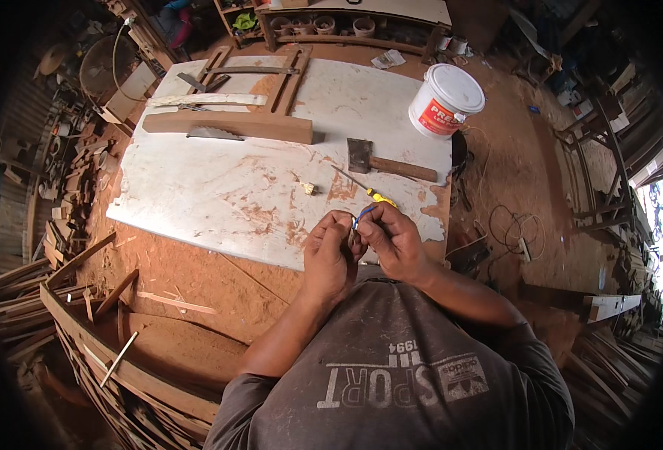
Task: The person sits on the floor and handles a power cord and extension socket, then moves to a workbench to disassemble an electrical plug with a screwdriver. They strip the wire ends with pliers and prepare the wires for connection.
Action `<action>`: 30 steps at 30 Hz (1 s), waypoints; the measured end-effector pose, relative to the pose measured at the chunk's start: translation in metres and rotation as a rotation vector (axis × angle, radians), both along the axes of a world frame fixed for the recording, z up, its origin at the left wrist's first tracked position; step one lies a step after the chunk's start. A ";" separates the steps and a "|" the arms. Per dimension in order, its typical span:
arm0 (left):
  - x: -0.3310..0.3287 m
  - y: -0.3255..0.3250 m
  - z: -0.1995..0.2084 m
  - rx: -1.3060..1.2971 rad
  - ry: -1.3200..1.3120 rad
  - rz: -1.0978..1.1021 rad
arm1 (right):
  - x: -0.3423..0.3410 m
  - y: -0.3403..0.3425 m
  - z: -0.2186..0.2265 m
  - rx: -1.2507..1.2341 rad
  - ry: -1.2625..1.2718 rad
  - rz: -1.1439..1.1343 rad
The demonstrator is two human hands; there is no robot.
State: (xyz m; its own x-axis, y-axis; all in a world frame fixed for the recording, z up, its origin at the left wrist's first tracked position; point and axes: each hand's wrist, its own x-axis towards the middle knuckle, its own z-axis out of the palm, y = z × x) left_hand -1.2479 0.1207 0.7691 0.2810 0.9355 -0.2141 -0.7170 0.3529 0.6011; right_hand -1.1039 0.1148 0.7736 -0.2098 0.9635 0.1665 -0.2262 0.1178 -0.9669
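Close to my body, at the table's near edge, both hands meet around a thin blue wire [364, 214]. My right hand [396, 241] pinches the wire between thumb and fingertips. My left hand [328, 251] is closed at the wire's other end, its fingertips nearly touching those of the right; a small pale bit shows between them, too small to name. Just beyond the right hand lies a screwdriver [381, 198] with a yellow handle. A small cream-coloured piece [308, 188] rests to the left of it. Farther off is a hammer [404, 168] with a wide dark head and wooden handle.
The worn white table [219, 187] carries a long wooden beam [234, 127], a saw blade [217, 134] and a wooden frame [285, 88]. A white bucket [440, 101] stands at its far right corner. Wood strips [22, 315] pile at left. Cables [513, 229] lie on the right-hand floor.
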 end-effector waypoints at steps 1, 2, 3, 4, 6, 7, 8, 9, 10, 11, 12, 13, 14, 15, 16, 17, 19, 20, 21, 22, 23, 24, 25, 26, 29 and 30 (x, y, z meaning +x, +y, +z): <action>-0.001 0.000 0.000 -0.019 0.008 -0.017 | 0.002 0.001 -0.003 0.000 -0.041 -0.012; -0.002 0.001 0.001 -0.037 0.016 -0.035 | 0.005 0.003 -0.006 -0.001 -0.082 -0.025; -0.002 0.002 0.002 -0.028 0.036 -0.051 | 0.008 0.005 -0.007 -0.001 -0.124 -0.039; -0.003 0.002 0.002 -0.019 0.058 -0.066 | 0.010 0.006 -0.006 -0.048 -0.097 -0.015; -0.006 0.003 0.002 0.002 0.099 -0.103 | 0.013 0.009 -0.004 -0.141 -0.045 0.032; -0.007 0.002 0.000 0.010 0.119 -0.126 | 0.015 0.009 -0.004 -0.178 -0.043 0.038; -0.008 0.002 -0.001 0.018 0.139 -0.150 | 0.017 0.009 -0.004 -0.214 -0.042 0.045; -0.009 0.002 0.002 0.013 0.162 -0.169 | 0.018 0.011 -0.005 -0.250 -0.040 0.051; -0.010 0.000 0.005 0.001 0.186 -0.187 | 0.019 0.011 -0.007 -0.283 -0.038 0.058; -0.012 0.001 0.006 -0.012 0.210 -0.204 | 0.020 0.012 -0.010 -0.316 -0.037 0.064; -0.014 0.004 0.003 -0.038 0.234 -0.213 | 0.021 0.014 -0.011 -0.348 -0.035 0.071; -0.016 0.005 -0.005 -0.076 0.258 -0.222 | 0.022 0.014 -0.015 -0.377 -0.067 0.081; -0.018 0.005 -0.013 -0.114 0.282 -0.232 | 0.023 0.016 -0.017 -0.405 -0.098 0.092; -0.019 0.004 -0.019 -0.162 0.256 -0.180 | 0.024 0.017 -0.020 -0.432 -0.129 0.103; -0.022 0.004 -0.019 -0.185 0.260 -0.165 | 0.030 0.017 -0.026 -0.419 -0.165 0.061; -0.027 0.004 -0.018 -0.208 0.262 -0.149 | 0.040 0.016 -0.035 -0.407 -0.203 0.020; -0.038 0.004 -0.022 -0.252 0.309 -0.102 | 0.068 0.008 -0.065 -0.343 -0.378 -0.084; -0.043 0.005 -0.028 -0.247 0.341 -0.098 | 0.084 -0.001 -0.080 -0.286 -0.623 -0.085; -0.049 0.004 -0.033 -0.244 0.376 -0.085 | 0.100 -0.015 -0.093 -0.222 -0.863 -0.070; -0.051 0.004 -0.039 -0.244 0.407 -0.079 | 0.112 -0.029 -0.105 -0.155 -1.105 -0.054; -0.049 0.004 -0.045 -0.251 0.367 -0.080 | 0.122 -0.047 -0.120 -0.090 -1.203 -0.076; -0.047 0.004 -0.053 -0.293 0.345 -0.095 | 0.130 -0.067 -0.135 -0.023 -1.299 -0.095; -0.044 0.003 -0.059 -0.322 0.321 -0.110 | 0.130 -0.077 -0.137 0.055 -1.394 -0.125; -0.040 0.002 -0.066 -0.350 0.298 -0.127 | 0.130 -0.084 -0.142 0.028 -1.397 -0.137; -0.021 0.001 -0.091 -0.380 0.128 -0.108 | 0.129 -0.095 -0.154 0.000 -1.412 -0.135; -0.013 0.001 -0.098 -0.399 0.086 -0.076 | 0.134 -0.092 -0.162 0.029 -1.425 -0.112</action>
State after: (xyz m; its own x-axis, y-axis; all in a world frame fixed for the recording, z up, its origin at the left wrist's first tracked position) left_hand -1.2612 0.1220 0.6711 0.3110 0.7519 -0.5814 -0.6332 0.6201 0.4632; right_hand -0.9700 0.0231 0.6120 -0.1366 0.9857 -0.0986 0.9308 0.0937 -0.3533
